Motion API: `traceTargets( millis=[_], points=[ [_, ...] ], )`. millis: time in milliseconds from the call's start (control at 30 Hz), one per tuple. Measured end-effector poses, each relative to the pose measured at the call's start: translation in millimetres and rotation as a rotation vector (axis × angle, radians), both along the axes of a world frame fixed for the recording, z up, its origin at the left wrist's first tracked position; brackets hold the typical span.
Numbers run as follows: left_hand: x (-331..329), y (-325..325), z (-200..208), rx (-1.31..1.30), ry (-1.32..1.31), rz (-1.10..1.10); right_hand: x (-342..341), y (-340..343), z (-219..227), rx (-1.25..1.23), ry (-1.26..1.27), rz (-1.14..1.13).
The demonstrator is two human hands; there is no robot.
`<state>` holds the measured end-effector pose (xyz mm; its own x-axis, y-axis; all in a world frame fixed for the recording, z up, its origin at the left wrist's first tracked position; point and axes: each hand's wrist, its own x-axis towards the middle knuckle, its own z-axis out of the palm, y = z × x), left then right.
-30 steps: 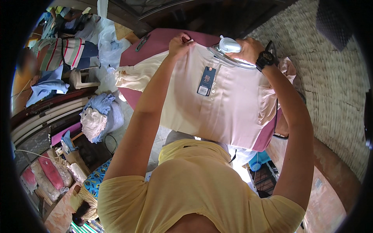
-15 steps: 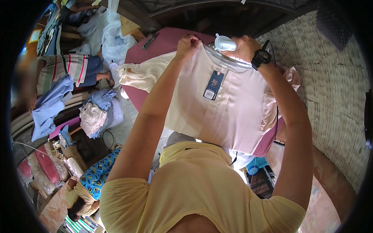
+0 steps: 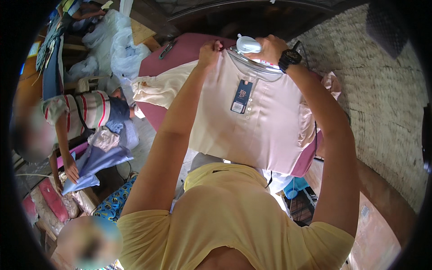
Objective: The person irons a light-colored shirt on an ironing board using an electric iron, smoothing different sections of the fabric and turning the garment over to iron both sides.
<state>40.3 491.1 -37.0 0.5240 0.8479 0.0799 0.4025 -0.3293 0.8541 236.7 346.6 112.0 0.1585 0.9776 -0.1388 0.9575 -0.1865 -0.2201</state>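
A cream blouse (image 3: 216, 130) with a buttoned placket lies spread over a maroon padded ironing board (image 3: 193, 42). My left hand (image 3: 209, 53) pinches the blouse at the left end of its neckline, fingers closed. With my right hand (image 3: 272, 48), fingers wrapped round the handle, I hold a steam iron (image 3: 249, 44) with a pale water tank and shiny metal base. The iron rests along the neckline, and my hand hides part of it. Below the neckline a dark blue paper tag (image 3: 241, 96) lies beside small buttons.
At the board's far left lies a small dark cutter-like tool (image 3: 167, 49). A cord (image 3: 297, 46) runs near my right wrist. To the left, a person in a striped shirt (image 3: 92, 110) handles a blue cloth (image 3: 96, 166). Plastic bags (image 3: 126, 54) lie behind. A woven wall (image 3: 369, 90) stands right.
The blouse, board and both my hands appear slightly further left in view; my grips are unchanged. The person at left has leaned nearer and lowered the blue cloth over the bundle of clothes.
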Motion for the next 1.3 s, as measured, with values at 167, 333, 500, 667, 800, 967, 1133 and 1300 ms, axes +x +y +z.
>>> traceTargets(
  millis=[167, 333, 500, 667, 800, 967, 1133, 1300],
  points=[
    [4, -3, 21, -0.052, 0.033, 0.004, 15, -43, 20, 0.055, 0.227, -0.335],
    [38, -9, 33, 0.187, 0.177, -0.072, -26, -160, -3, 0.47, 0.119, -0.601],
    [115, -103, 43, 0.309, 0.001, -0.485, -110, -220, -28, 0.455, 0.079, -0.844],
    [143, -143, 34, 0.469, 0.196, -0.534, -149, -235, -43, 0.427, 0.133, -0.978],
    [150, -129, 24, 0.312, 0.206, -0.583, -141, -222, -52, 0.513, 0.123, -0.949],
    [158, -134, 43, 0.153, 0.416, -0.576, -110, -192, -51, 0.46, 0.14, -1.022],
    [155, -139, 75, 0.179, 0.586, -0.683, -139, -223, -58, 0.413, 0.21, -0.999],
    [155, -129, 43, 0.141, 0.488, -0.671, -151, -233, -67, 0.498, 0.135, -1.021]
  ],
)
